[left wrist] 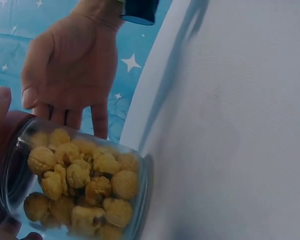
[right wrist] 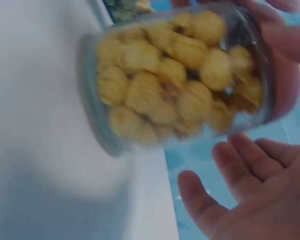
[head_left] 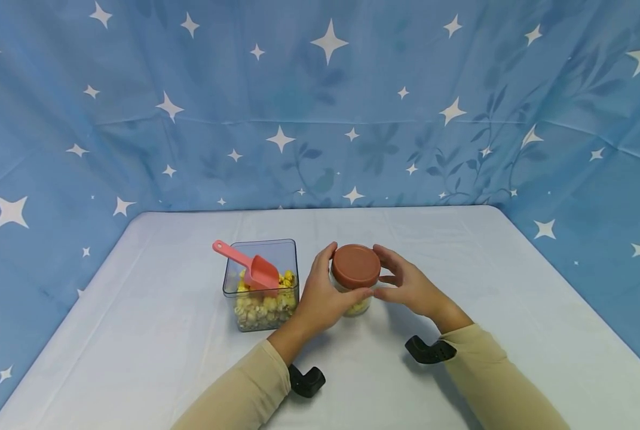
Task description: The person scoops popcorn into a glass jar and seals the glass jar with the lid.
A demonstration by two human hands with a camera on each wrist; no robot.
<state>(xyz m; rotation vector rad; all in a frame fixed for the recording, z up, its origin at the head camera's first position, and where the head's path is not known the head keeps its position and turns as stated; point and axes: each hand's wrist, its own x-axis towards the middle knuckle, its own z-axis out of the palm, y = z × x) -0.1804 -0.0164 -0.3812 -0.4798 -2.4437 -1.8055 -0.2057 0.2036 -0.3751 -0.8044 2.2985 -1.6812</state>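
Note:
A clear jar (left wrist: 85, 185) of round popcorn, topped with a reddish-brown lid (head_left: 356, 266), stands upright between the two hands, its base close over the white tabletop. My left hand (head_left: 322, 298) holds it around the lid from the left, thumb (right wrist: 290, 42) across the near side and fingers behind. On the other side is my right hand (head_left: 411, 286), its fingers spread and loosely bent beside the lid. In the left wrist view that right palm (left wrist: 75, 65) faces the jar, with some fingertips hidden behind it.
Left of the jar sits a clear square container (head_left: 260, 245) partly filled with popcorn (head_left: 260, 313). A pink scoop (head_left: 260, 273) lies in it, handle over the rim. The white table (head_left: 110, 328) ends at a blue star-patterned curtain (head_left: 298, 89).

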